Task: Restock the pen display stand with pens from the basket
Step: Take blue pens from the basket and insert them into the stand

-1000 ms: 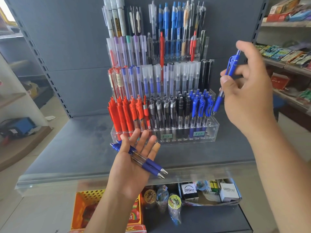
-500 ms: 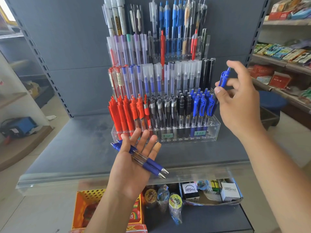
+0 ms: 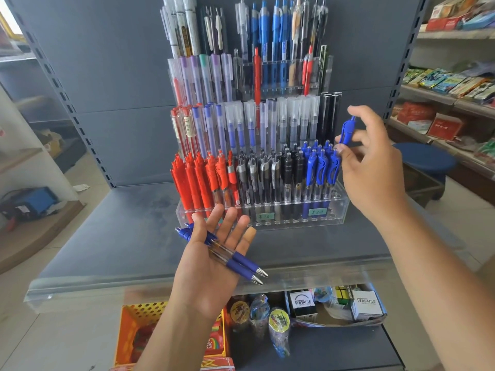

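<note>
While the left hand [image 3: 211, 266] lies palm up with fingers straight and spread, two blue pens [image 3: 235, 259] with clear barrels, blue grips and silver tips rest across it above the shelf [image 3: 120, 236]. Farther in, the right hand [image 3: 375, 172] pinches a third blue pen [image 3: 347, 129] upright, clip end up, just beside the blue row at the right end of the clear display stand [image 3: 340, 207], lowest tier.

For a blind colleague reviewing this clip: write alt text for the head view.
A right hand pinches a blue pen by the right end of a clear tiered pen stand on a grey shelf. The open left hand carries two more blue pens across its palm.
</note>
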The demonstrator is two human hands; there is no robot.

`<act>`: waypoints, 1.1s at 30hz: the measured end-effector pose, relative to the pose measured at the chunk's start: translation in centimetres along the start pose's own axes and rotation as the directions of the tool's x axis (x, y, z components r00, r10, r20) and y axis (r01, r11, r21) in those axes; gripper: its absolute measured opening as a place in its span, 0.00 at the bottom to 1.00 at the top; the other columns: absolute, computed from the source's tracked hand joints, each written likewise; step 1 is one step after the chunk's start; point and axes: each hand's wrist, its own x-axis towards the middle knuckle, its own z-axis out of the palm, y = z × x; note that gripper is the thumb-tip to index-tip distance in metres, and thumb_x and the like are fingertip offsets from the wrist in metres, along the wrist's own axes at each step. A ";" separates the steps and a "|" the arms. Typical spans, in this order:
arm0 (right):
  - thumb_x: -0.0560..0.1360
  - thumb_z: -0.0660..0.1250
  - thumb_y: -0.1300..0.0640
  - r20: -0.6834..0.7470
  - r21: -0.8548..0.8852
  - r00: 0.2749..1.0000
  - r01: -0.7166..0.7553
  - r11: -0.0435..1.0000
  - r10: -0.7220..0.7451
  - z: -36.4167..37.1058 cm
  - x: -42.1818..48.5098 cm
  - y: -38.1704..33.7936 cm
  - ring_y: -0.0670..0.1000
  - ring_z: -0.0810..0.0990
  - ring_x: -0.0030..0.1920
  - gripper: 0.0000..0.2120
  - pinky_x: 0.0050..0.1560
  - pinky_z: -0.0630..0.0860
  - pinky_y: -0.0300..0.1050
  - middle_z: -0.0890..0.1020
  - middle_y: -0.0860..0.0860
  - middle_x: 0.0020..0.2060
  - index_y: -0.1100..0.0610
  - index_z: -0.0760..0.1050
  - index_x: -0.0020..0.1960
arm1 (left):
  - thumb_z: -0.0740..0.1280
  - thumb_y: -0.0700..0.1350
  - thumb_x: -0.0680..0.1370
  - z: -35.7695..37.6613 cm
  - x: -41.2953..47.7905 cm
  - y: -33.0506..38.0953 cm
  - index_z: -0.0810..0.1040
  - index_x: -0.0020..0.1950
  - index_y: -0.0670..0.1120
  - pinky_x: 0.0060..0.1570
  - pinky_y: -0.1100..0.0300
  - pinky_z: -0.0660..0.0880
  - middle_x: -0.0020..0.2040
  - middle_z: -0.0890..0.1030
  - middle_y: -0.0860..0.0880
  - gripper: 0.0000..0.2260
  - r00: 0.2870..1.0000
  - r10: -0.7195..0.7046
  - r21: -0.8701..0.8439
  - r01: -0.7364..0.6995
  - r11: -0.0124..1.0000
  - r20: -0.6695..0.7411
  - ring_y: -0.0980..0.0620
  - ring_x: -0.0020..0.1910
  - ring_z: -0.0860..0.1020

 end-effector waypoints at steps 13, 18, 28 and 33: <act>0.80 0.59 0.66 0.052 -0.049 0.996 -0.070 0.996 0.072 0.0 -1.0 0.1 0.37 0.74 0.31 0.19 0.33 0.67 0.26 0.78 0.43 0.43 0.52 0.77 0.66 | 0.59 0.57 0.83 -0.2 0.1 0.0 0.80 0.65 0.42 0.51 0.48 0.79 0.55 0.86 0.43 0.22 1.000 -0.004 -0.002 0.004 1.000 0.007 0.43 0.55 0.84; 0.79 0.58 0.68 0.052 -0.059 0.996 -0.075 0.995 0.078 0.1 -1.2 -0.3 0.39 0.74 0.35 0.21 0.37 0.66 0.26 0.80 0.43 0.48 0.52 0.76 0.66 | 0.59 0.57 0.83 -0.4 0.3 -0.1 0.80 0.64 0.42 0.51 0.48 0.79 0.54 0.86 0.44 0.22 1.000 -0.006 -0.007 0.007 1.000 0.017 0.43 0.54 0.85; 0.72 0.57 0.71 -0.267 -0.074 0.963 0.013 0.997 -0.033 0.7 -1.5 -2.3 0.52 0.73 0.40 0.25 0.45 0.66 0.28 0.73 0.49 0.55 0.57 0.73 0.66 | 0.62 0.54 0.83 -0.2 0.4 -0.1 0.81 0.63 0.41 0.52 0.48 0.79 0.52 0.86 0.43 0.19 1.000 -0.009 -0.028 0.010 1.000 0.013 0.44 0.49 0.86; 0.72 0.60 0.72 -0.281 -0.141 0.910 0.275 0.951 -0.305 2.2 -3.3 -6.1 0.52 0.75 0.51 0.20 0.54 0.73 0.46 0.75 0.53 0.54 0.63 0.76 0.61 | 0.63 0.54 0.82 -0.2 0.4 0.0 0.81 0.63 0.42 0.53 0.49 0.79 0.54 0.86 0.43 0.19 0.999 -0.026 -0.050 0.027 0.998 0.019 0.44 0.52 0.86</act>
